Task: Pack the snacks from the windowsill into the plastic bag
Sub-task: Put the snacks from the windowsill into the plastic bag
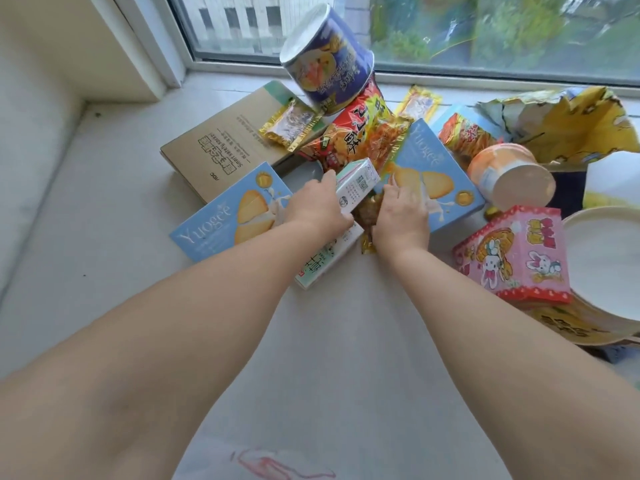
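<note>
A heap of snacks lies on the white windowsill (104,237). My left hand (317,211) grips a small white carton (358,183) in the middle of the heap. A second white carton (325,258) lies flat under my wrist. My right hand (401,216) reaches down onto a small brown-gold wrapped snack (367,216), its fingers hidden behind the knuckles. Two light blue Yuogee biscuit boxes flank the hands, one on the left (221,220) and one on the right (436,174). A red-orange chip bag (360,133) lies behind them.
A blue cup tub (329,60) leans against the window. A brown cardboard box (225,140), gold sachets (291,124), an orange cup (509,174), a pink rabbit box (516,254), a crumpled yellow bag (568,123) and a white-lidded bowl (609,265) surround the heap. A thin white plastic bag (346,427) lies near me.
</note>
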The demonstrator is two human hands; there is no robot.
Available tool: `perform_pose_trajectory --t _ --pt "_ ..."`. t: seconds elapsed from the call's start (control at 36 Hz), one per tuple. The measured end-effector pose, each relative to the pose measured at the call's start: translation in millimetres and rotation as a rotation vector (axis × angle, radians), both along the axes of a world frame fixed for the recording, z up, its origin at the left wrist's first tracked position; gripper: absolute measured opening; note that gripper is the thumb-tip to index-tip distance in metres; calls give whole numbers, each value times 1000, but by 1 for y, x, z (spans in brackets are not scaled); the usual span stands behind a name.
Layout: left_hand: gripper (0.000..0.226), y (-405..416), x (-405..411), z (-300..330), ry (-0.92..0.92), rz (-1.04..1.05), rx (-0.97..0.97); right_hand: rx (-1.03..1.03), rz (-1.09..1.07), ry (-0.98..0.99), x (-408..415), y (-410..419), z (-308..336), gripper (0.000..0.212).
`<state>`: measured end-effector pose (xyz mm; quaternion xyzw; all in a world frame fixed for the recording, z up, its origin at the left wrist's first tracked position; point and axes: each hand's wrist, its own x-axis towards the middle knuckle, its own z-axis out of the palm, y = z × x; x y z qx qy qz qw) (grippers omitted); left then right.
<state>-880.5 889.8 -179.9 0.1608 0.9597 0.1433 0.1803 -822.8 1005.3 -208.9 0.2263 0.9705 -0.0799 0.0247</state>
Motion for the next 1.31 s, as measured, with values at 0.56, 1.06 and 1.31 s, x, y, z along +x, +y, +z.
perform_pose_trajectory --t 0.56,1.06,1.31 --pt "70 -52 66 2 -35 1 -156 -25 44 -204 25 17 36 37" --pt "61 -69 22 -9 20 122 -203 132 540 -290 -24 7 26 66" --pt "62 -69 14 -12 -43 167 -223 292 599 -291 -39 -13 8 49"
